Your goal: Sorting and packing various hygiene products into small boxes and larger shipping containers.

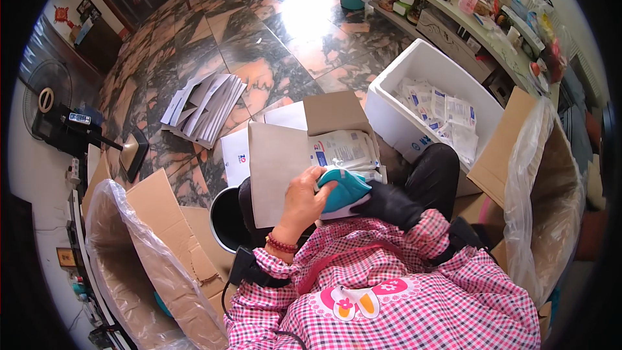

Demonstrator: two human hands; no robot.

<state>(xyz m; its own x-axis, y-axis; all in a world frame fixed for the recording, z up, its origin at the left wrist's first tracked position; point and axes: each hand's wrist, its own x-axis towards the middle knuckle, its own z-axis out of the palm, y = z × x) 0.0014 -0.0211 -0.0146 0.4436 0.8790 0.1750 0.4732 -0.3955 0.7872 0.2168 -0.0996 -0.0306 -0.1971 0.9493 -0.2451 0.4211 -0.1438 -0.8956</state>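
Closed around a teal, cup-shaped piece that looks like a face mask point(343, 192), my bare left hand point(304, 198) wears a red bead bracelet. My right hand point(389, 206), in a black glove, is at the mask's right edge. Its fingers are smeared by motion, so their grip does not show. Just beyond both hands, an open cardboard carton point(278, 172) stands between my knees. Flat white printed packets point(343, 148) lie inside it.
A white foam box point(382, 107) with similar packets stands at the right. Lined cartons flank me, one left point(107, 246) and one right point(551, 175). A black bucket point(223, 227) sits by my left leg. Flattened white boxes point(204, 109) are stacked on the floor, near a fan point(48, 100).
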